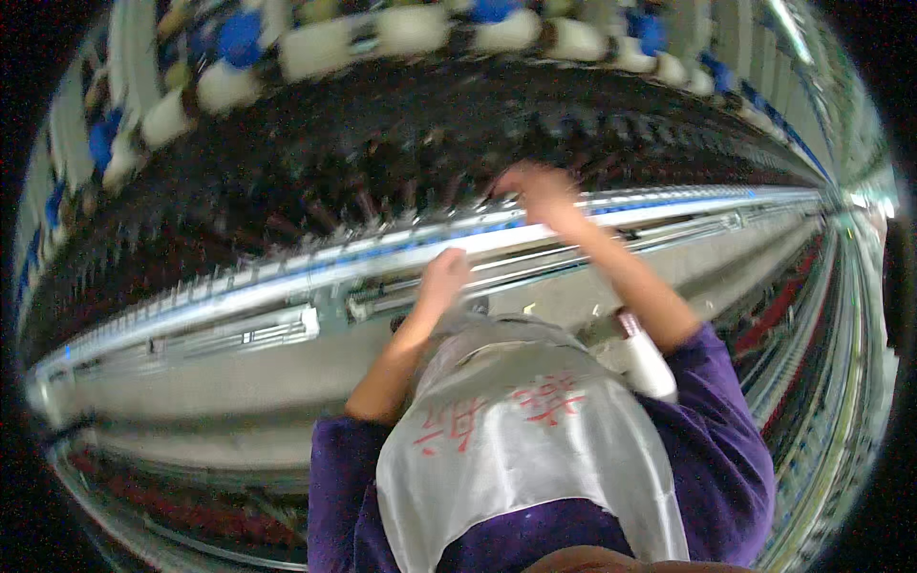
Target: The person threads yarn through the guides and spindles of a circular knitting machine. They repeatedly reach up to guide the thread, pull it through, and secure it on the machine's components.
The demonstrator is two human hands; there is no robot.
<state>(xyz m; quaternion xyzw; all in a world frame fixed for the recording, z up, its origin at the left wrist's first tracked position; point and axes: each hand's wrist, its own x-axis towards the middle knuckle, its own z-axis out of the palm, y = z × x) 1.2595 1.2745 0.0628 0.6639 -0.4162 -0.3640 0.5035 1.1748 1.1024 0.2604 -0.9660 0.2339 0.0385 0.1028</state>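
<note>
Long pale metal machine rail, hands near.

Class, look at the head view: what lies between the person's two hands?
In the head view, the long white and blue rail of the spinning frame runs between the left hand, low on its near side, and the right hand, reaching over it.

Right hand: right hand up in the dark row of spindles, blurred, grip hard to read.
Left hand: left hand resting on the long metal rail, fingers curled at its edge.
Apron: pale grey apron over purple sleeves.
Tucked in: white bobbin by the right forearm.
Up top: row of white and blue bobbins.
</note>
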